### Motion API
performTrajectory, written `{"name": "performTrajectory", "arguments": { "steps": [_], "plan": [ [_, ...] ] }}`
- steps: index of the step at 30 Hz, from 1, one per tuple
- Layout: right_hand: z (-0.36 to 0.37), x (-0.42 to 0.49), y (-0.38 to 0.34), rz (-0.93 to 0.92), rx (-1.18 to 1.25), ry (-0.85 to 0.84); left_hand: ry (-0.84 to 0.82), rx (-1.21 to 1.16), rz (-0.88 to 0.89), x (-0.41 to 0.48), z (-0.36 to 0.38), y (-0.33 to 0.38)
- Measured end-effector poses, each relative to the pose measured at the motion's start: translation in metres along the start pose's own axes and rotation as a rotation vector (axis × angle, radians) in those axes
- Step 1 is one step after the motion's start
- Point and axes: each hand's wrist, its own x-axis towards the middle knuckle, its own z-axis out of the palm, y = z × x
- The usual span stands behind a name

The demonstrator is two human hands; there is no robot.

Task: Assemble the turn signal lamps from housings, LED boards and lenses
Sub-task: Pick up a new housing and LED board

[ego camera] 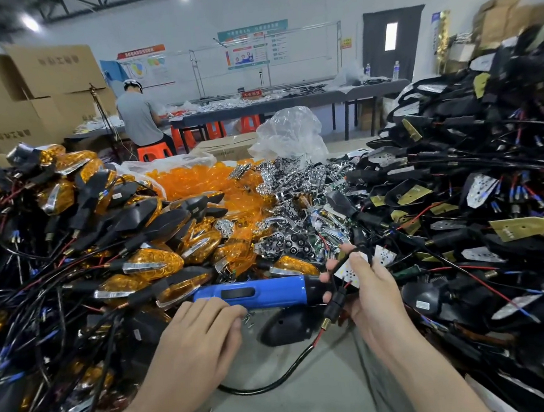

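Far left: heap of finished lamps [152,262], amber fronts, wires tangled. Lower centre-left: left hand [193,336] resting on desk [310,402], grip loose and holding nothing, fingertips just beside blue screwdriver [254,292] lying flat. Above centre: bag of amber lenses [191,179], then chrome reflectors [295,185]. Just below screwdriver tip: single black housing [289,328] on desk. Lower centre-right: right hand [370,292], grip pinching white LED board [349,276], wires trailing down. Right: housing pile [455,177], black, boards showing.
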Motion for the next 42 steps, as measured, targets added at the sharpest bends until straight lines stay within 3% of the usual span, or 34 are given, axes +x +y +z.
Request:
{"name": "performTrajectory", "arguments": {
  "steps": [5,10,14,17,20,23,26,29,32,35,38,42],
  "plan": [
    [-0.001,0.007,0.003,-0.008,0.007,0.042,0.002,-0.029,0.018,0.025,0.003,0.001],
    [-0.002,0.012,0.008,-0.040,0.017,0.048,-0.001,-0.096,-0.187,0.078,0.002,-0.007],
    [-0.003,0.014,0.009,-0.049,0.001,0.050,-0.212,0.007,-0.323,0.128,0.023,-0.028],
    [-0.002,0.015,0.008,-0.043,0.017,0.051,-0.477,0.050,-0.404,0.148,0.038,-0.041],
    [-0.001,0.015,0.006,-0.030,0.064,0.046,-0.689,0.233,-0.359,0.154,0.051,-0.046],
    [0.001,0.016,0.002,-0.003,0.124,0.048,-0.754,0.325,-0.333,0.152,0.058,-0.045],
    [0.002,0.016,0.000,0.015,0.162,0.050,-0.701,0.330,-0.343,0.149,0.056,-0.042],
    [0.003,0.015,-0.001,0.020,0.187,0.043,-0.483,0.143,-0.414,0.150,0.040,-0.034],
    [0.004,0.014,-0.003,0.032,0.219,0.034,-0.113,-0.349,-0.566,0.141,0.015,-0.011],
    [0.006,0.013,-0.006,0.042,0.251,0.026,0.074,-0.923,-0.742,0.116,0.002,0.029],
    [0.006,0.014,-0.007,0.033,0.263,0.034,0.155,-1.172,-0.782,0.089,0.010,0.063],
    [0.004,0.013,-0.009,0.015,0.303,0.042,0.114,-1.208,-0.814,0.078,0.021,0.076]
  ]
}}
